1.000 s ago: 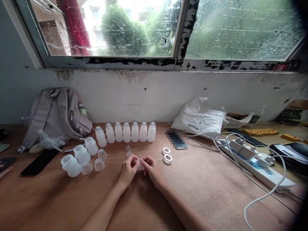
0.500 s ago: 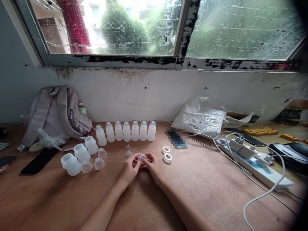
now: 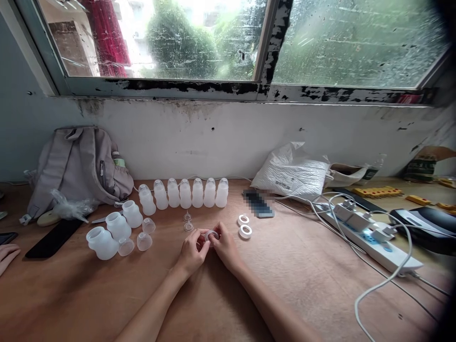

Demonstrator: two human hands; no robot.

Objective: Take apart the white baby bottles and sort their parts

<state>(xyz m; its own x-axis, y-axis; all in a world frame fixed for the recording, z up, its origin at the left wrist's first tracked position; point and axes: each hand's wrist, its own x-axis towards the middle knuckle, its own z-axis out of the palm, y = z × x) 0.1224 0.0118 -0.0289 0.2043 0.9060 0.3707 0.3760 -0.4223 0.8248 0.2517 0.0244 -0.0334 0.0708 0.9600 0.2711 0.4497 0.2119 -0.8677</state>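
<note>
My left hand (image 3: 194,251) and my right hand (image 3: 225,248) meet over the table, fingers closed around a bottle collar ring (image 3: 212,235). Fingers partly cover the ring, and I cannot tell whether a nipple sits in it. Just beyond my left hand lie two clear bottle nipples (image 3: 188,226). Two white collar rings (image 3: 245,232) rest to the right of my right hand. Three open-necked baby bottles (image 3: 102,243) stand at the left, with three clear domed caps (image 3: 144,241) beside them. Several capped baby bottles (image 3: 185,194) form a row farther back.
A backpack (image 3: 78,166) and a black phone-like slab (image 3: 53,240) are at the left. Another person's hand (image 3: 7,256) shows at the left edge. A phone (image 3: 261,204), a silvery bag (image 3: 294,173) and a power strip (image 3: 370,242) with loose cables occupy the right.
The ring has been tilted between my fingers, and its opening now faces me more. Another person's hand has appeared at the left edge. The whole view has shifted slightly.
</note>
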